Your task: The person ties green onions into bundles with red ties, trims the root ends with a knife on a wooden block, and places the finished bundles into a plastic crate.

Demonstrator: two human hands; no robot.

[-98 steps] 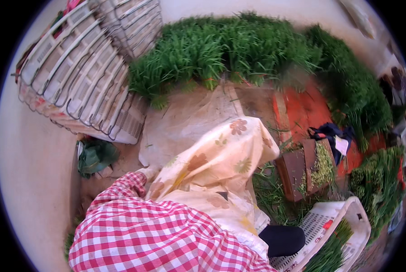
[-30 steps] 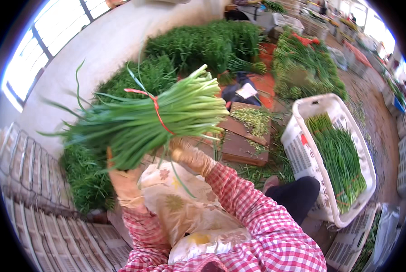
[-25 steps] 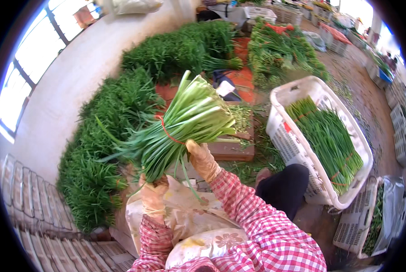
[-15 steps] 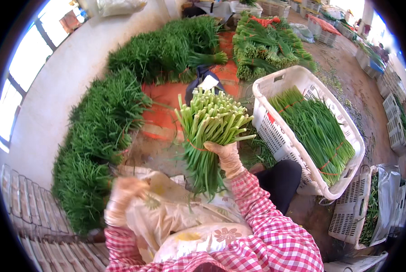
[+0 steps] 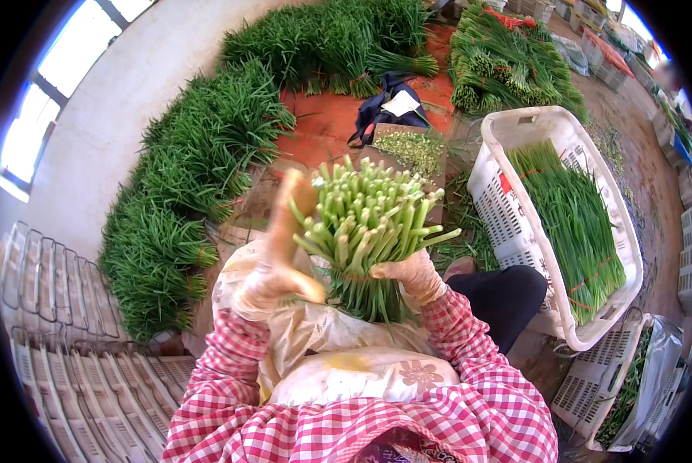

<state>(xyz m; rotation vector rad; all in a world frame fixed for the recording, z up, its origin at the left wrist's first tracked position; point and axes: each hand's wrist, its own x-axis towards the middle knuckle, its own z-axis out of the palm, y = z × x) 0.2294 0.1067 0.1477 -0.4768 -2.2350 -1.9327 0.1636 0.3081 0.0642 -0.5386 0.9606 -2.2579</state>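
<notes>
A thick bunch of chives (image 5: 369,216), a red band round it, stands with its pale cut ends up and its green leaves hanging down. My right hand (image 5: 417,276), in a pale glove, grips it near the band from the right, thumb across the front. Some stalks stick out past the rest toward the right. On the other side my left hand (image 5: 278,258), gloved too, is raised with fingers stretched up and thumb spread. It is blurred by motion and close to the stalks; whether it touches them I cannot tell. A flowered cream apron (image 5: 361,378) covers my lap.
Upright chive bunches (image 5: 191,170) line the wall at left and back; another pile (image 5: 508,58) lies far right. A white plastic crate (image 5: 508,235) at right holds banded chives. Trimmed bits cover a small board (image 5: 411,150) ahead, near a dark cloth (image 5: 377,108). Stacked crates (image 5: 91,378) stand at lower left.
My left hand has risen from low over my lap to the bunch's left side and opened. The bunch, still in my right hand, is more upright; the view has shifted.
</notes>
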